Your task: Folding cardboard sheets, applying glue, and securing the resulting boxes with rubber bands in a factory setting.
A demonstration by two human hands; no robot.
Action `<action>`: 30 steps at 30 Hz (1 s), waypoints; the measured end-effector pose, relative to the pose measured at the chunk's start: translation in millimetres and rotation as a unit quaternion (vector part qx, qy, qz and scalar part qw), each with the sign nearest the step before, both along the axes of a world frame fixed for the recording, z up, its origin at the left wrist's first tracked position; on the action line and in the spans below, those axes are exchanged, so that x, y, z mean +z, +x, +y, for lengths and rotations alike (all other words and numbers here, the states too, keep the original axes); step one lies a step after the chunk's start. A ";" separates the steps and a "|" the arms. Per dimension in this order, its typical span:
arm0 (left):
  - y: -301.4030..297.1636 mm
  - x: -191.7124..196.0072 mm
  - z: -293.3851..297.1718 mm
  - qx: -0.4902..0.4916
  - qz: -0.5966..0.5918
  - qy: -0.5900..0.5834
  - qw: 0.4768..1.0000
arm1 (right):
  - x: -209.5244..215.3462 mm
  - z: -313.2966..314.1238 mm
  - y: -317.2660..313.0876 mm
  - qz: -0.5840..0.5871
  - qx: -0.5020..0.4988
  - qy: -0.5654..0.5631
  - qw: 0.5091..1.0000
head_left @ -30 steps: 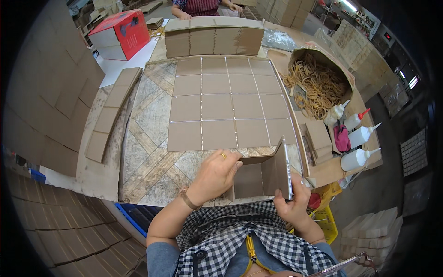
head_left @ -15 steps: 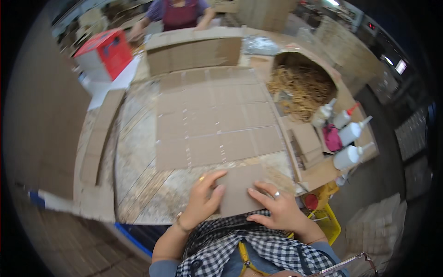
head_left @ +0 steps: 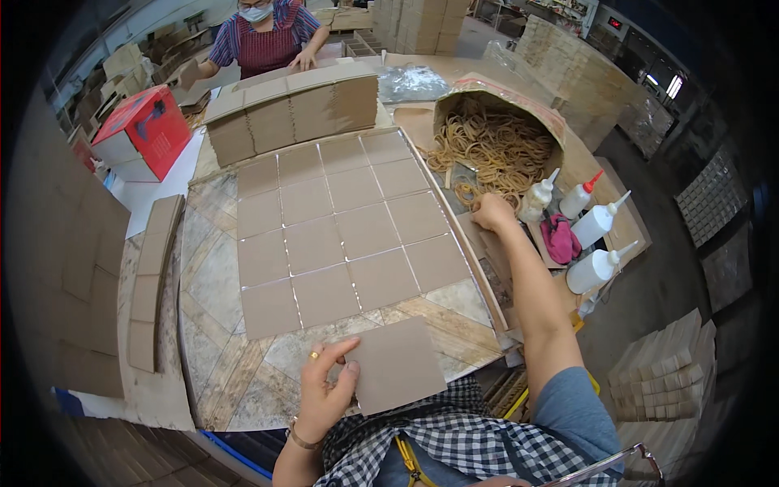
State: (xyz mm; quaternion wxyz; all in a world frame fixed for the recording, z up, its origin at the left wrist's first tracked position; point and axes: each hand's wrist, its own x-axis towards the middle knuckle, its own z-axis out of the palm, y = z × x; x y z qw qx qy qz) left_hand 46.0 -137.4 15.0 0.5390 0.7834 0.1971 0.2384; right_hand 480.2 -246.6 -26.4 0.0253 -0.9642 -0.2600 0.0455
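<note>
The right hand, grip unclear, has reached the looped tan rubber bands, leaving the square brown cardboard piece to the spread fingers of the left hand.

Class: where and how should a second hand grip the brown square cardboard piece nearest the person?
Probably grip the brown square cardboard piece at its right edge, coming from the right: that straight side is uncovered, while the left hand is at the left.

At the upper left, a red-and-white carton sits on a white sheet, near a co-worker in a striped apron. Right of centre, white squeeze bottles stand around a magenta cloth; pale stacks fill the lower right.
</note>
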 end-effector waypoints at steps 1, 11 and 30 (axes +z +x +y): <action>-2.1 0.7 -0.4 0.004 -0.002 0.014 1.000 | 9.5 0.6 -4.6 0.016 0.013 0.006 1.000; -10.0 -2.7 11.8 0.015 -0.063 -0.139 0.988 | 89.2 26.1 -204.2 0.383 0.302 0.349 0.800; -4.0 -10.0 54.3 0.022 -0.006 -0.259 0.966 | 92.6 -26.1 -210.6 0.067 0.249 0.318 0.912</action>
